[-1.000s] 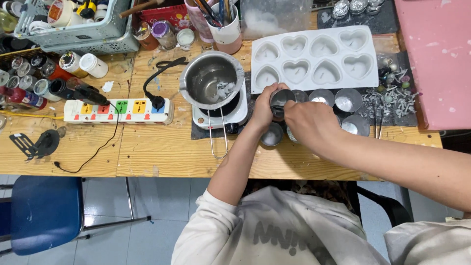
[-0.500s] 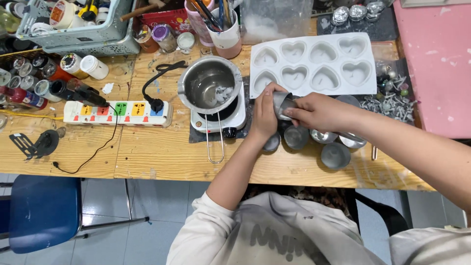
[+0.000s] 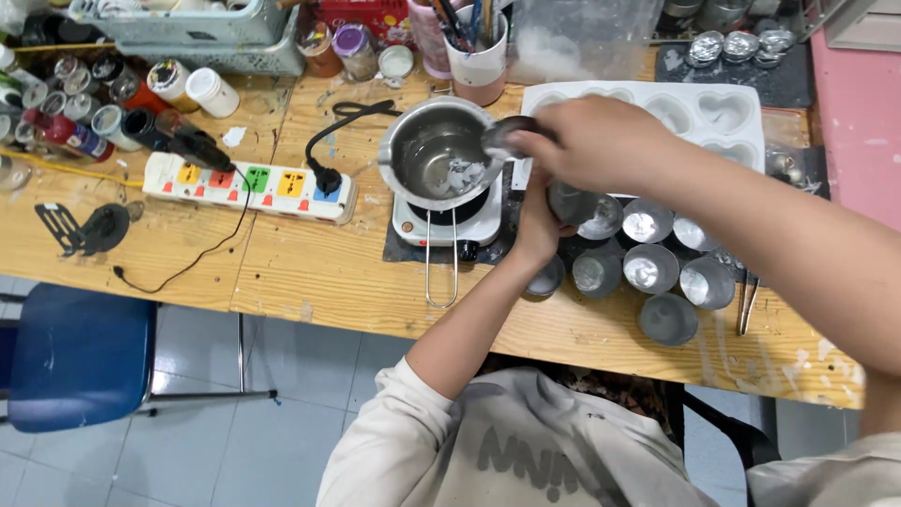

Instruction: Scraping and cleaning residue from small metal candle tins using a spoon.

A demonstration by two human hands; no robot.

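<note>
My right hand [image 3: 587, 141] holds a small metal cup [image 3: 502, 136] tilted over the rim of a steel pot [image 3: 434, 155]. The pot holds a little white wax and sits on a small white hot plate [image 3: 446, 227]. Just right of the hot plate, my left hand [image 3: 537, 223] grips the side of a round metal tin [image 3: 574, 203] standing on a dark mat. Several more empty metal tins [image 3: 651, 268] stand in a cluster to its right. A white heart-shaped mould [image 3: 718, 111] lies behind them, partly hidden by my right arm.
A white power strip [image 3: 249, 183] with coloured switches lies left of the pot, with a black plug in it. Paint bottles [image 3: 113, 117] crowd the far left, and a cup of brushes [image 3: 479, 52] stands behind the pot. Tweezers [image 3: 746, 302] lie at right. A blue chair [image 3: 75, 361] stands below the table edge.
My right hand lifted a small cup from the tin cluster and carried it left to the pot's rim. My left hand stayed down by the tins.
</note>
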